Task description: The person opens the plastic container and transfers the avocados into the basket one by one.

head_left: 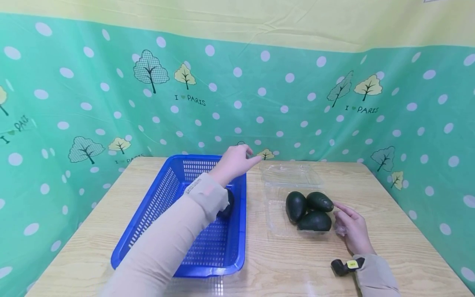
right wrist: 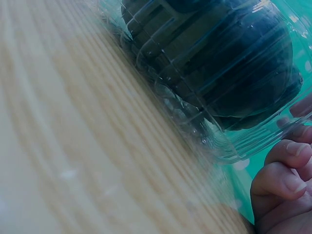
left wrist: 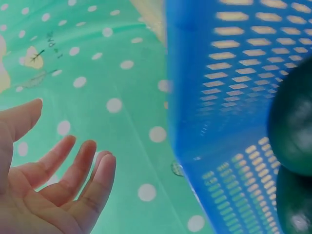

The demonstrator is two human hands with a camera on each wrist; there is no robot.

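Empty, fingers spread, the left hand hovers over the blue plastic basket's far rim; the right hand steadies a flimsy clear clamshell tray of three firm, dark green avocados, best grasped around the middle.

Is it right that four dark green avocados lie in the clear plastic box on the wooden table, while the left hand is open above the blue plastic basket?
Not quite. The head view shows three dark green avocados in the clear plastic box, not four. The rest holds: the box sits on the wooden table, and the left hand is open above the blue plastic basket.
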